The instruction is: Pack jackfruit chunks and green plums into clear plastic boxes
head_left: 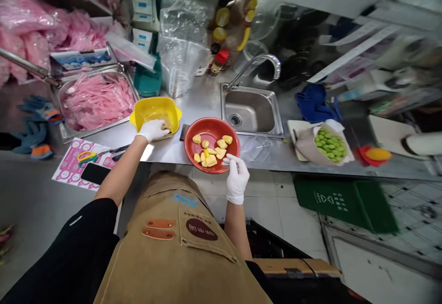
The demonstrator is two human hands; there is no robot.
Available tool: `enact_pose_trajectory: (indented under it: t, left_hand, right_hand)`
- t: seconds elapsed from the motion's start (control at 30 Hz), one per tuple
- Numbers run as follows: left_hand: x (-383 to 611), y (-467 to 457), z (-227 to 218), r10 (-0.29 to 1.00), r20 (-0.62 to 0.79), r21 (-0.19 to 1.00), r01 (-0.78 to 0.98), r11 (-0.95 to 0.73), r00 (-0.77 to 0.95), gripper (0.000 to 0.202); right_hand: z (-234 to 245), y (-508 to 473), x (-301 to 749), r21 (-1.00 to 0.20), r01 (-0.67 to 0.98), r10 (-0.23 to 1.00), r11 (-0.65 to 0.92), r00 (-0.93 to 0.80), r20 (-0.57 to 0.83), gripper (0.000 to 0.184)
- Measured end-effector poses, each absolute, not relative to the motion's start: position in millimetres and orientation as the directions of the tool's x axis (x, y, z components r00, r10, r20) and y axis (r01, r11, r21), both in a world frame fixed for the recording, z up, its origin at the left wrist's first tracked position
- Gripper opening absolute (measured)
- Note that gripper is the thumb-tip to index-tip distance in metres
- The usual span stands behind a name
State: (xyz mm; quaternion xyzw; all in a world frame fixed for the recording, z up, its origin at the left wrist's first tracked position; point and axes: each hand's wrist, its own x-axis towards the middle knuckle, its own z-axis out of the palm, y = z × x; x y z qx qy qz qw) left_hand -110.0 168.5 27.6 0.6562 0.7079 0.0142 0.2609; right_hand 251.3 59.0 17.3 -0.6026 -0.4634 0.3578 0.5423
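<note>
View: head camera, looking down over the apron [179, 239] at a steel counter [276, 154].
Left hand [154, 130]: white glove, palm down, fingers curled over the near rim and into the yellow bowl [155, 104]; contents of the grip hidden, cannot tell whether anything is held.
Right hand [236, 177]: white glove, wrist below the counter edge, fingers pointing up and left, half curled; fingertips [228, 160] at the near right rim of the red bowl [188, 139]; touching, but a full pinch on the rim not clear.
Red bowl: at the counter's front edge, directly ahead of the body, just up and left of the right hand.
Fruit pieces [211, 149]: pale yellow chunks, gathered in the near half of the red bowl, just beside the right fingertips.
Key relation: right hand far nearer to the red bowl and fruit; left hand taken up at the yellow bowl, to the left and slightly further back; the two bowls near each other, not touching.
Left of the yellow bowl: steel tray of pink packets [96, 101]; scissors [91, 155] and a dark phone [95, 173] at the front edge.
Right of the red bowl: sink [251, 110] just behind; bag of green pieces [328, 143] well apart.
</note>
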Motion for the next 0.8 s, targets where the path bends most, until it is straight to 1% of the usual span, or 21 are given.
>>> enact_pose_trajectory:
  t: [0.03, 0.07, 0.1, 0.17, 0.23, 0.3, 0.4, 0.43, 0.47, 0.5, 0.53, 0.6, 0.63, 0.67, 0.7, 0.73, 0.77, 0.8]
  left_hand:
    - [-107.6, 177.2, 29.5, 0.904, -0.427, 0.318, 0.94, 0.126, 0.024, 0.043]
    - [-105.4, 182.8, 31.2, 0.88, -0.473, 0.285, 0.952, 0.112, 0.038, 0.042]
    - [-103.7, 185.9, 32.8, 0.87, -0.492, 0.259, 0.961, 0.101, 0.041, 0.04]
    - [-102.6, 186.8, 36.7, 0.883, -0.468, 0.219, 0.971, 0.097, 0.018, 0.035]
    - [-105.6, 184.5, 42.8, 0.917, -0.398, 0.202, 0.971, 0.126, -0.036, 0.034]
    - [-111.3, 181.5, 52.3, 0.944, -0.319, 0.22, 0.962, 0.163, -0.087, 0.035]
    - [-112.2, 175.4, 71.6, 0.955, -0.27, 0.251, 0.949, 0.193, -0.123, 0.032]
    - [-107.2, 172.3, 77.7, 0.964, -0.226, 0.268, 0.943, 0.199, -0.139, 0.03]
    - [-98.9, 168.9, 82.7, 0.976, -0.149, 0.301, 0.932, 0.2, -0.161, 0.032]
    - [-87.6, 165.5, 85.8, 0.978, -0.065, 0.34, 0.917, 0.209, -0.199, 0.033]
    - [-73.6, 162.9, 86.3, 0.979, -0.012, 0.396, 0.898, 0.19, -0.202, 0.033]
    - [-37.7, 162.2, 79.5, 0.994, -0.042, 0.511, 0.853, 0.11, -0.103, 0.029]
    - [-15.3, 163.7, 73.1, 0.998, -0.055, 0.566, 0.823, 0.045, -0.018, 0.026]
    - [10.2, 164.8, 66.1, 0.992, -0.078, 0.635, 0.772, -0.025, 0.097, 0.022]
    - [37.9, 163.6, 59.6, 0.964, -0.083, 0.724, 0.68, -0.116, 0.254, 0.02]
    - [65.9, 158.6, 54.5, 0.886, -0.111, 0.805, 0.563, -0.186, 0.451, 0.021]
    - [92.3, 149.3, 51.1, 0.776, -0.086, 0.864, 0.435, -0.255, 0.625, 0.027]
    - [115.0, 136.2, 49.2, 0.626, -0.054, 0.904, 0.305, -0.301, 0.778, 0.035]
  right_hand:
    - [14.8, 53.3, 266.7, -0.987, 0.158, 0.926, 0.002, 0.371, 0.061, 0.039]
    - [11.1, 46.6, 282.0, -0.99, 0.14, 0.903, -0.019, 0.428, 0.043, 0.04]
    - [6.5, 38.7, 296.8, -0.992, 0.118, 0.875, -0.042, 0.483, 0.021, 0.04]
    - [-4.8, 20.6, 322.1, -0.995, 0.066, 0.808, -0.079, 0.588, -0.025, 0.04]
    - [-17.4, 2.9, 340.2, -0.995, 0.005, 0.736, -0.097, 0.673, -0.068, 0.041]
    - [-28.5, -10.4, 351.6, -0.993, -0.054, 0.67, -0.108, 0.734, -0.112, 0.044]
    - [-35.0, -20.7, 360.7, -0.984, -0.127, 0.6, -0.128, 0.78, -0.179, 0.047]
    - [-32.9, -23.7, 362.2, -0.982, -0.139, 0.585, -0.126, 0.79, -0.186, 0.047]
    - [-28.3, -27.8, 362.7, -0.983, -0.142, 0.573, -0.118, 0.798, -0.184, 0.047]
    - [-21.8, -33.2, 361.7, -0.985, -0.136, 0.564, -0.105, 0.808, -0.172, 0.046]
    - [-13.9, -39.9, 359.1, -0.988, -0.129, 0.553, -0.09, 0.818, -0.158, 0.045]
    - [1.9, -54.3, 349.6, -0.99, -0.125, 0.525, -0.059, 0.84, -0.138, 0.044]
    - [8.0, -61.3, 343.9, -0.99, -0.138, 0.507, -0.039, 0.851, -0.139, 0.044]
    - [12.4, -68.5, 338.3, -0.988, -0.152, 0.488, -0.021, 0.861, -0.143, 0.045]
    - [15.1, -77.0, 332.6, -0.988, -0.153, 0.451, -0.002, 0.882, -0.137, 0.047]
    - [16.2, -87.7, 325.7, -0.989, -0.15, 0.403, 0.013, 0.906, -0.132, 0.047]
    - [16.1, -101.1, 316.5, -0.989, -0.145, 0.345, 0.023, 0.93, -0.128, 0.047]
    - [15.0, -116.7, 303.8, -0.989, -0.143, 0.277, 0.029, 0.952, -0.13, 0.047]
